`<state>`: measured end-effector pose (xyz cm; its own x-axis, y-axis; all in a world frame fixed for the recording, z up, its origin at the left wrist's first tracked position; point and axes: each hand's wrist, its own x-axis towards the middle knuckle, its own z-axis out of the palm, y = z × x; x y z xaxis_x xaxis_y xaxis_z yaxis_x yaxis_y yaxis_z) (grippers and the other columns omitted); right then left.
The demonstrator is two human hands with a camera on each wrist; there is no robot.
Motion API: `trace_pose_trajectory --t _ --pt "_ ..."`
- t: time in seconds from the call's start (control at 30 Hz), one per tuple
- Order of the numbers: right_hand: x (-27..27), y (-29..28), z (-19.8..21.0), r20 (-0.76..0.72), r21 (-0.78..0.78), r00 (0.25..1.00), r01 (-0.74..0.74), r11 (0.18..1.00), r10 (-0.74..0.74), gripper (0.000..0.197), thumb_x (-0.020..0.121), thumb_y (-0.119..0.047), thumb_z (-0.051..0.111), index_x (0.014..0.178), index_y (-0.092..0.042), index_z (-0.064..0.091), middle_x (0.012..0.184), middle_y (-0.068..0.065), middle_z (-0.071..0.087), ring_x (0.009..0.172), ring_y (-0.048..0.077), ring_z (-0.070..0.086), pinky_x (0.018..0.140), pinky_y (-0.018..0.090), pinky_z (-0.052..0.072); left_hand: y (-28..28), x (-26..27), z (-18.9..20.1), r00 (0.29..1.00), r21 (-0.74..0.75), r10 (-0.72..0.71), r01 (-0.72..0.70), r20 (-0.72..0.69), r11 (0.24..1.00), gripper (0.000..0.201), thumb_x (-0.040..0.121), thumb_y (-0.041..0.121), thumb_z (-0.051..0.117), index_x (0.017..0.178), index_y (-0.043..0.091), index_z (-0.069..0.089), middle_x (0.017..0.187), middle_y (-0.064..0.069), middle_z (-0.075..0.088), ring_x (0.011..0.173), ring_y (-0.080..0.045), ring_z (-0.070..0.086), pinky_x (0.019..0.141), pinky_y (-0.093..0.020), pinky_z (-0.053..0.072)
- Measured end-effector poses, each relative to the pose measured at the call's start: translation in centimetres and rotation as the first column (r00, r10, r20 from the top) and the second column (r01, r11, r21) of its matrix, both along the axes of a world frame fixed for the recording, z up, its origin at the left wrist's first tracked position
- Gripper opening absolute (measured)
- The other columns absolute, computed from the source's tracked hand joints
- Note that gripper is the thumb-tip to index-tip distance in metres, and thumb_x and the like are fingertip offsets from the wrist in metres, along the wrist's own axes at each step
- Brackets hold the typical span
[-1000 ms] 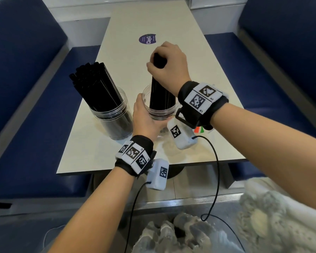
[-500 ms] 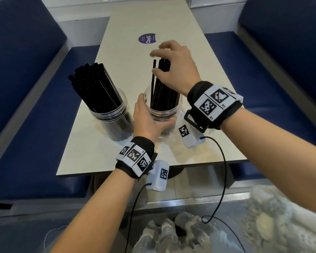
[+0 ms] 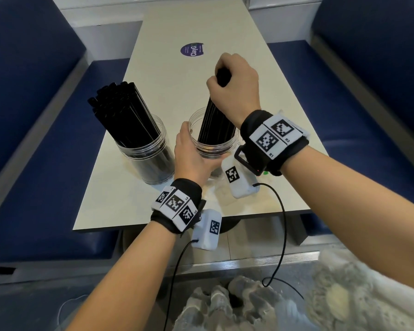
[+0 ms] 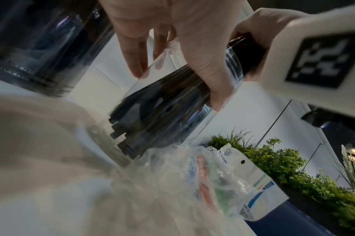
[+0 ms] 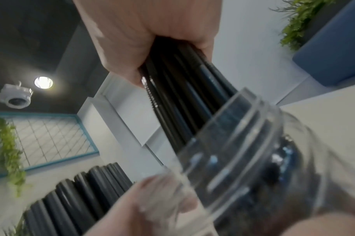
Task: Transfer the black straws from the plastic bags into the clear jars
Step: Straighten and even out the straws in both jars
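Bundle of black straws (image 3: 216,125) stands w/ lower ends inside the right-hand clear jar (image 3: 213,149), upper ends sticking out past the rim. Long axis near upright, top tipped slightly toward 1 o'clock in the head view. Wrist views confirm: straw tips sit near the jar bottom (image 4: 121,132), shafts pass the threaded mouth (image 5: 192,111).

Right hand (image 3: 234,87) is straight above the jar, fist curled round the bundle's top end, so it's the hand on the axis. Left hand (image 3: 194,156) sits at 7–8 o'clock of the jar, fingers and thumb wrapped round the wall just under the rim, steadying it.

Judgement: next move runs along that axis – let go so the bundle settles, jar held put. Risk: tilted bundle levers the jar over if the left hand slackens.

Outward: second jar (image 3: 144,151) at 9 o'clock, just beside, already packed w/ straws (image 3: 122,111) leaning toward 11. Emptied plastic bag (image 4: 223,180) lies crumpled on the table (image 3: 261,96) by the jar's base, on the near right side.
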<state>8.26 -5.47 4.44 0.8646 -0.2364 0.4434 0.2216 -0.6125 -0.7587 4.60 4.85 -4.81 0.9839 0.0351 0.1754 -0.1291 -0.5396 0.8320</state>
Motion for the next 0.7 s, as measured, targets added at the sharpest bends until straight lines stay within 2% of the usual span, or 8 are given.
trace_pose_trajectory --t 0.03,0.1,0.2,0.27,0.37,0.43,0.57,0.7 --pt "-0.2 -0.02 0.08 0.018 0.049 1.0 0.014 0.999 -0.015 0.01 0.076 -0.009 0.05 0.074 -0.015 0.043 0.078 0.002 0.046 0.075 0.018 0.041 0.063 0.022 0.025 -0.02 -0.01 0.03 1.0 0.002 -0.003 0.003 0.0 1.0 0.102 0.061 0.031 0.085 0.142 0.005 0.028 0.14 -0.012 0.04 0.131 -0.023 0.037 0.11 -0.032 0.031" --pt "-0.5 -0.15 -0.01 0.011 0.085 1.0 0.013 0.996 -0.014 0.006 0.077 -0.008 0.049 0.078 -0.014 0.052 0.081 0.003 0.05 0.078 0.017 0.043 0.065 0.022 0.029 -0.07 -0.03 -0.02 1.0 0.001 -0.003 0.003 -0.004 1.0 0.103 0.06 0.03 0.086 0.141 0.005 0.027 0.141 -0.012 0.039 0.132 -0.022 0.037 0.11 -0.029 0.03" --pt "-0.6 -0.51 -0.46 -0.077 -0.058 0.997 -0.013 0.998 0.008 0.019 0.084 -0.013 0.048 0.095 -0.009 0.063 0.095 0.008 0.059 0.093 0.02 0.051 0.072 0.021 0.032 -0.07 -0.05 -0.22 1.0 0.001 -0.001 0.001 -0.002 1.0 0.107 0.058 0.03 0.087 0.142 0.006 0.026 0.139 -0.011 0.04 0.13 -0.02 0.038 0.105 -0.023 0.028" --pt "-0.48 -0.72 -0.5 -0.106 -0.136 0.994 -0.019 0.991 0.005 0.022 0.088 -0.02 0.048 0.095 -0.008 0.065 0.101 0.01 0.058 0.099 0.023 0.053 0.075 0.025 0.037 -0.05 -0.06 -0.29 1.0 0.003 -0.002 0.002 -0.001 1.0 0.107 0.057 0.03 0.087 0.142 0.007 0.027 0.138 -0.01 0.041 0.13 -0.02 0.038 0.105 -0.022 0.028" --pt "-0.56 -0.78 -0.21 -0.096 -0.172 0.995 -0.006 0.985 -0.011 0.035 0.094 -0.033 0.041 0.093 -0.009 0.067 0.106 0.008 0.056 0.1 0.022 0.05 0.078 0.031 0.042 0.01 0.06 -0.26 1.0 -0.001 -0.003 0.003 -0.001 1.0 0.106 0.057 0.029 0.087 0.142 0.007 0.027 0.139 -0.01 0.04 0.13 -0.02 0.038 0.106 -0.023 0.028" --pt "-0.58 -0.7 -0.45 -0.072 -0.177 0.997 -0.007 0.984 -0.006 0.036 0.096 -0.03 0.039 0.094 -0.009 0.068 0.106 0.008 0.058 0.103 0.024 0.05 0.082 0.03 0.04 0.07 0.1 -0.28 1.0 -0.004 -0.003 0.003 -0.005 1.0 0.105 0.058 0.029 0.087 0.142 0.007 0.028 0.138 -0.01 0.04 0.129 -0.019 0.038 0.105 -0.021 0.028" --pt "-0.43 -0.55 -0.74 -0.011 -0.125 1.0 -0.013 0.992 0.012 0.028 0.093 -0.023 0.043 0.1 -0.012 0.068 0.1 0.01 0.062 0.101 0.024 0.054 0.079 0.026 0.037 0.18 0.06 -0.36 1.0 -0.007 0.003 -0.004 -0.007 1.0 0.104 0.058 0.028 0.087 0.141 0.008 0.028 0.138 -0.009 0.042 0.129 -0.018 0.038 0.102 -0.017 0.027" --pt "-0.48 -0.38 -0.15 -0.077 -0.24 0.997 -0.049 0.97 0.032 0.033 0.096 -0.031 0.038 0.099 -0.009 0.063 0.107 0.008 0.058 0.105 0.024 0.05 0.083 0.034 0.043 0.47 0.38 -0.24 1.0 -0.015 0.025 -0.025 0.001 1.0 0.102 0.058 0.027 0.087 0.14 0.006 0.03 0.137 -0.01 0.043 0.127 -0.02 0.04 0.103 -0.022 0.031"
